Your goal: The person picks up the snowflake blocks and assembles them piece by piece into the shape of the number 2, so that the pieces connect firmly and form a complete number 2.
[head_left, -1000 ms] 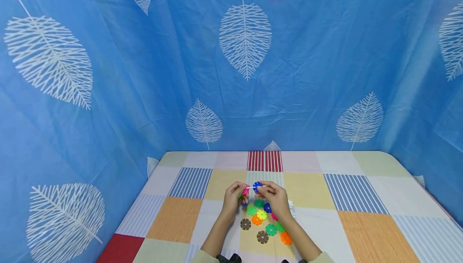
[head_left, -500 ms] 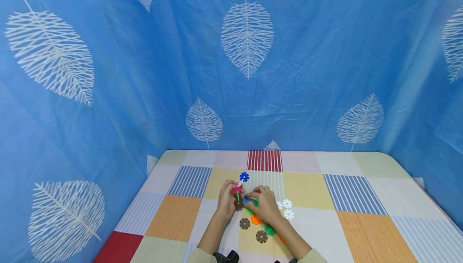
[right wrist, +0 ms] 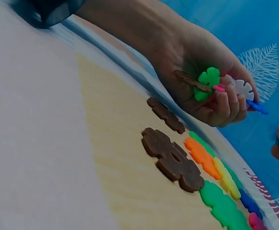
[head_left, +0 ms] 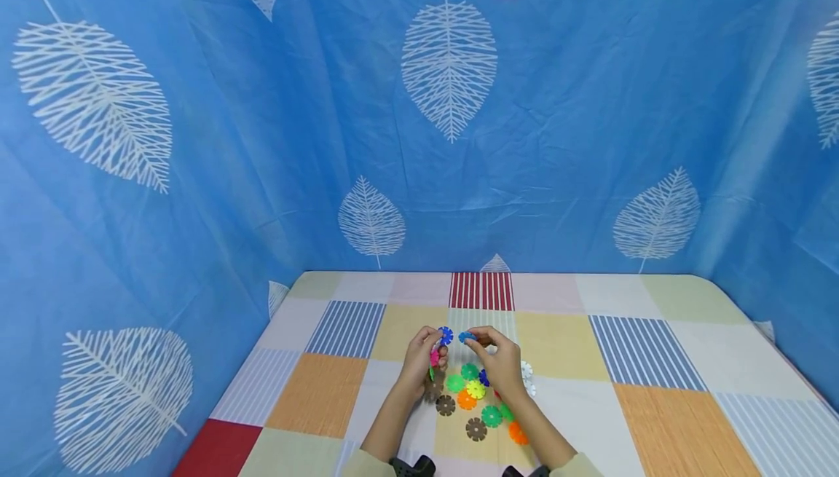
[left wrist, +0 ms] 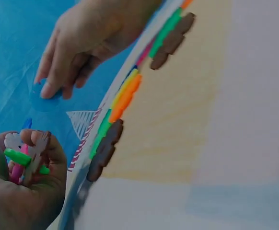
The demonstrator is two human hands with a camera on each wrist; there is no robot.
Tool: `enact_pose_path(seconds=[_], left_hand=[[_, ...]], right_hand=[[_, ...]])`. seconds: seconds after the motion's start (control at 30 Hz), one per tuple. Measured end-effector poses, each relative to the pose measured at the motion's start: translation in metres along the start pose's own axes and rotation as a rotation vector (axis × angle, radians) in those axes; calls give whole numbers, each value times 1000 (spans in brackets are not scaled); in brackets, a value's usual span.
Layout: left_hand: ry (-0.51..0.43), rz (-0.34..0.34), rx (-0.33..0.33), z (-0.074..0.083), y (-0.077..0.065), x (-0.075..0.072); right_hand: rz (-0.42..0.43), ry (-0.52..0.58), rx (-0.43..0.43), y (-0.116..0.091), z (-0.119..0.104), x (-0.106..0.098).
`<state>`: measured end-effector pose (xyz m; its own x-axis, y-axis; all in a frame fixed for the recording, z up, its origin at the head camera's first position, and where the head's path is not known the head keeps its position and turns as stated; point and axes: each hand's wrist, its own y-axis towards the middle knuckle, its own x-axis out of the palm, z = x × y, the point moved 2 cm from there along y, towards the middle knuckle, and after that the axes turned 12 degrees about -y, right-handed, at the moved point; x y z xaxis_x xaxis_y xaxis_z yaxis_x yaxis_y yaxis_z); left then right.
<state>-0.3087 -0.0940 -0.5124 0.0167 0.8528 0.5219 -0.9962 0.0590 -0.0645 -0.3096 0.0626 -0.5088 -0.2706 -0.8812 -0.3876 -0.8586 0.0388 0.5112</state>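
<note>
My left hand [head_left: 414, 366] holds a joined chain of notched, flower-shaped plastic discs. In the right wrist view the chain runs from a brown disc [right wrist: 192, 80] through a green disc [right wrist: 207, 84] and a pink one to a white disc [right wrist: 242, 89] and a dark blue disc [right wrist: 258, 106]. The left fingers curl round its middle and partly hide the pink disc. My right hand [head_left: 503, 362] pinches a single lighter blue disc [head_left: 466, 336] between thumb and fingers. That disc is just right of the chain's dark blue end, with a small gap between them.
Loose discs lie on the patchwork cloth [head_left: 570, 419] below the hands: a yellow disc [head_left: 475, 389], an orange disc [head_left: 467, 399], a brown disc [head_left: 476, 430] and several others. White discs [head_left: 527, 371] lie beyond my right wrist. A blue leaf-print curtain [head_left: 557, 135] surrounds the table.
My right hand let go of the chain's dark blue disc, went down to the loose discs, and came up with the lighter blue disc. My left hand turned the chain.
</note>
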Motion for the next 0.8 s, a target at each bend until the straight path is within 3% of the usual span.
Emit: enact_pose_path(seconds=[0.2, 0.43, 0.6, 0.8], left_hand=[[84, -43, -3, 0, 0, 2], [121, -95, -14, 8, -6, 7], [141, -109, -3, 14, -9, 10], [128, -86, -14, 6, -4, 8]], right_hand=[[-11, 26, -53, 1, -1, -2], [1, -54, -205, 0, 0, -2], [16, -103, -295, -2, -1, -2], [17, -109, -353, 0, -2, -3]])
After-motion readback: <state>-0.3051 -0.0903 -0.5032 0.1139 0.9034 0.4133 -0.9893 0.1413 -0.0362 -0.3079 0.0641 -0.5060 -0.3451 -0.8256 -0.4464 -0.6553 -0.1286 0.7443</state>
